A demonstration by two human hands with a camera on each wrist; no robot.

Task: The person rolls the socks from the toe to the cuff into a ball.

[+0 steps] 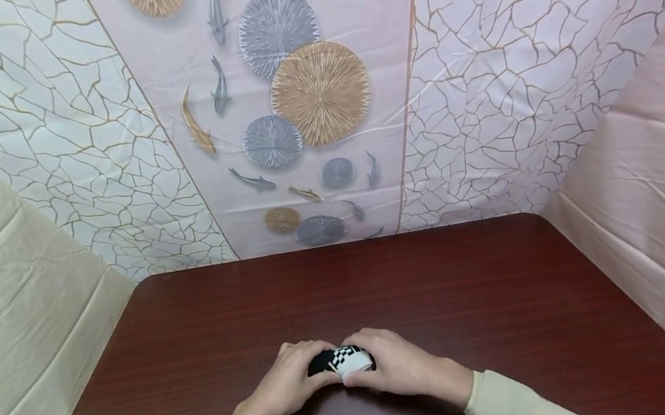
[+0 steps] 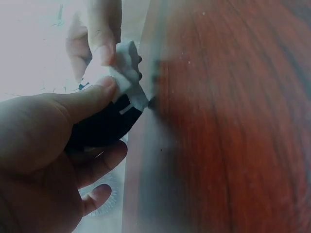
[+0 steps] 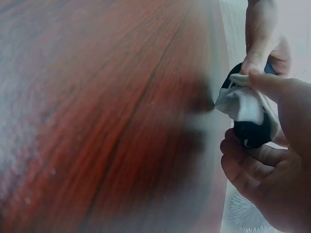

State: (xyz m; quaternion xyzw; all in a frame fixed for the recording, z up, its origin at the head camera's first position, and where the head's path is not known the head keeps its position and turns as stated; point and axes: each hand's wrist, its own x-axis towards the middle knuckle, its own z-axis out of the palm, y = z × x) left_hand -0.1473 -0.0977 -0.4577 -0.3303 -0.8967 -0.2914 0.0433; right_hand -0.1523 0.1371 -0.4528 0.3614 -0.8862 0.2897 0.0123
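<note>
A rolled-up sock (image 1: pixel 346 355), black with a white band and a checkered patch, sits between both hands just over the near part of the table. From its left side, my left hand (image 1: pixel 293 378) grips the bundle, thumb on the near face and fingers behind. On the other side my right hand (image 1: pixel 398 364) holds the white end, its thumb close to the left one. In the left wrist view the left thumb presses the white fabric of the sock (image 2: pixel 129 70). The right wrist view shows bunched white cloth over a black part of the sock (image 3: pixel 251 132).
A dark reddish-brown wooden table (image 1: pixel 342 288) with rounded far corners lies under the hands. Behind it hangs a patterned cloth (image 1: pixel 480 95) with fish and round leaf motifs. Plain beige cloth (image 1: pixel 17 305) slopes down along the left side, and similar cloth (image 1: pixel 664 197) along the right.
</note>
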